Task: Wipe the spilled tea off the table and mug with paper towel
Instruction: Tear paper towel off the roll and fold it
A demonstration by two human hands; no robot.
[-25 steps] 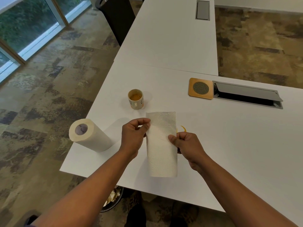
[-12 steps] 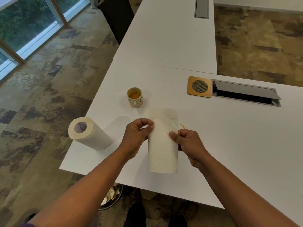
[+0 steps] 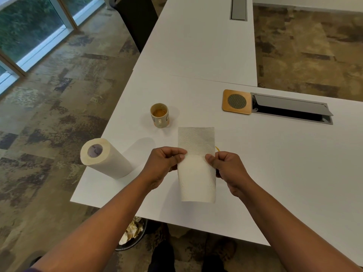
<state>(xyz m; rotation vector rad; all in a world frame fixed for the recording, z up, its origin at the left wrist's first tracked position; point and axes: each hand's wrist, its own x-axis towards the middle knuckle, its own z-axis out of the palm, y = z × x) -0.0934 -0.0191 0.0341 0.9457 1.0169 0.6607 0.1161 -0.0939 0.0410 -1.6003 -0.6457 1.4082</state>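
White paper towel sheet (image 3: 196,165), folded narrow for wiping, is pinched at its edges by left hand (image 3: 163,165) and right hand (image 3: 228,169) above the table (image 3: 275,173). Beyond stands the mug (image 3: 159,115); a yellow spill trace (image 3: 217,148) shows beside the sheet.

Nothing can be read with certainty. The cream ceramic mug (image 3: 159,115) holding amber tea carries dark printed marks on its side, too small and curved away to make out as letters. Inside the greyish cardboard core of the white paper towel roll (image 3: 106,158) lying on its side there is dark lettering, blurred beyond reading.
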